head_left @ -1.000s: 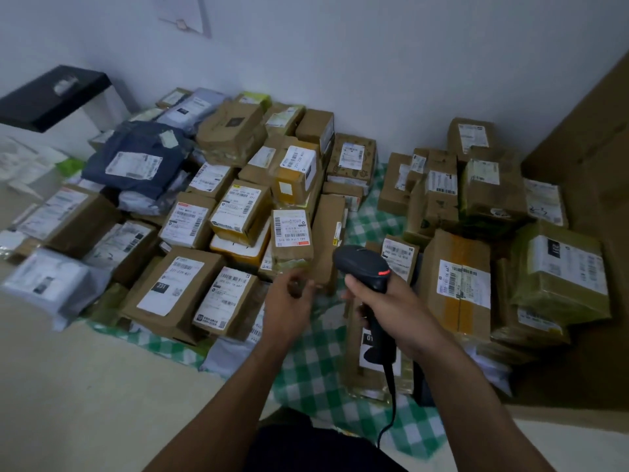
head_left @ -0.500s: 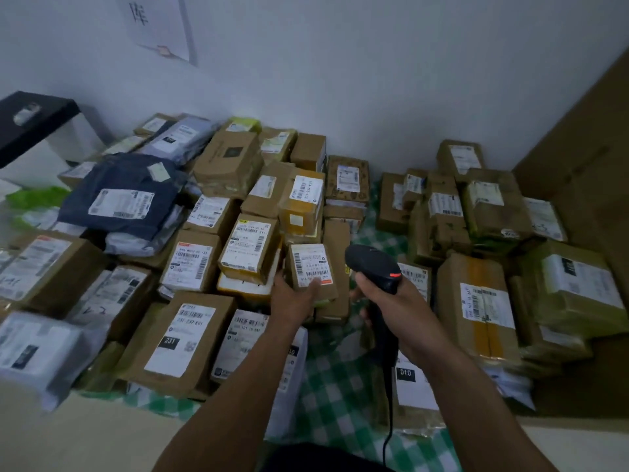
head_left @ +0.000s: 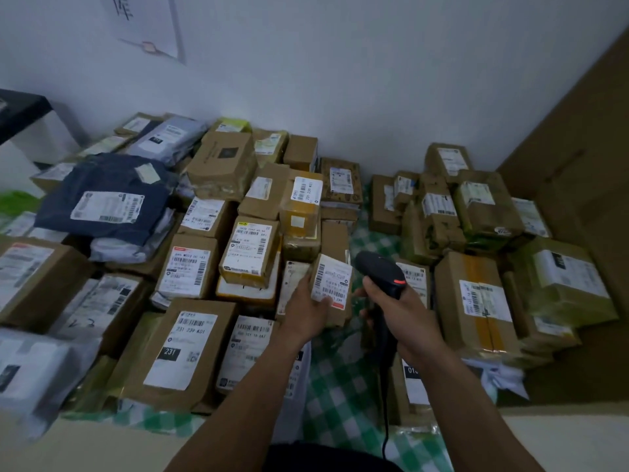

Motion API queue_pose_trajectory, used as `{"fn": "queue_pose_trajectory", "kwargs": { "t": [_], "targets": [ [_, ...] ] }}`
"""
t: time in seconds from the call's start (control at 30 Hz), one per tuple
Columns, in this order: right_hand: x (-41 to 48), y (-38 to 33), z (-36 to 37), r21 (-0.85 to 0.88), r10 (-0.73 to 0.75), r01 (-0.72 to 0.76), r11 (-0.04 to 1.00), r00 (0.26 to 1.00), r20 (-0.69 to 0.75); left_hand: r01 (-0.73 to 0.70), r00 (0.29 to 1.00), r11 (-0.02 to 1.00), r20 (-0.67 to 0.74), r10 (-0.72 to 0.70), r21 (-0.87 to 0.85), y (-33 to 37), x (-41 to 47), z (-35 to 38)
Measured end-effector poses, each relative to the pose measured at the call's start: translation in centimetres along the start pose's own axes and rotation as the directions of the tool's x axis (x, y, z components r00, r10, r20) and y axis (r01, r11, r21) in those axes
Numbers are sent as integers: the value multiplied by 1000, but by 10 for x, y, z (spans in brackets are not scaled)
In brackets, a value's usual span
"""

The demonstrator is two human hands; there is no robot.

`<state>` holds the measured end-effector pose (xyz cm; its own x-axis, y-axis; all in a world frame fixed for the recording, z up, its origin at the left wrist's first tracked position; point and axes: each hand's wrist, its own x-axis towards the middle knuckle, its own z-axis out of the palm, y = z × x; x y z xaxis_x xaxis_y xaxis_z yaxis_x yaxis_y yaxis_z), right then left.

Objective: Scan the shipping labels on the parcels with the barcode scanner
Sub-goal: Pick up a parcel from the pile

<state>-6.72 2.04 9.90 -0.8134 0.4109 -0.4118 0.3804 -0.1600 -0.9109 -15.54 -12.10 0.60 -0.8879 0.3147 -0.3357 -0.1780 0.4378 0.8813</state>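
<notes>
Place: parcel storage or sorting room.
Stock: cardboard parcels [head_left: 218, 165] and poly mailers [head_left: 102, 175] bearing shipping labels [head_left: 183, 349], heaped left and right.
Floor cover: green checked cloth [head_left: 340, 386] under the heaps.
Far side: plain white wall [head_left: 374, 80] with paper notice [head_left: 146, 22].
Right side: large cardboard sheet [head_left: 585, 165].

Dim, bluish, soft wide-angle edges

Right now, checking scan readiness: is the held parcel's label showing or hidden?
Showing: the left hand holds the parcel, barcoded label in plain view, beside the scanner.
</notes>
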Motion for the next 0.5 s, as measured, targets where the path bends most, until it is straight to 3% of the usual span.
{"fn": "queue_pose_trajectory", "kwargs": {
  "t": [0.17,0.37,0.5],
  "targets": [
    [1,10,-2,55,33,-31,998,999,-28,-43,999,998,26,44,-40,-6,-5,0],
    [11,14,3,18,19,-18,1000,999,-51,100,995,948,14,-100,-301,-3,-1,-13],
    [23,17,18,-9,74,-74,997,997,18,71,992,967,120,-43,-245,2,-10,-3]
  ]
}}
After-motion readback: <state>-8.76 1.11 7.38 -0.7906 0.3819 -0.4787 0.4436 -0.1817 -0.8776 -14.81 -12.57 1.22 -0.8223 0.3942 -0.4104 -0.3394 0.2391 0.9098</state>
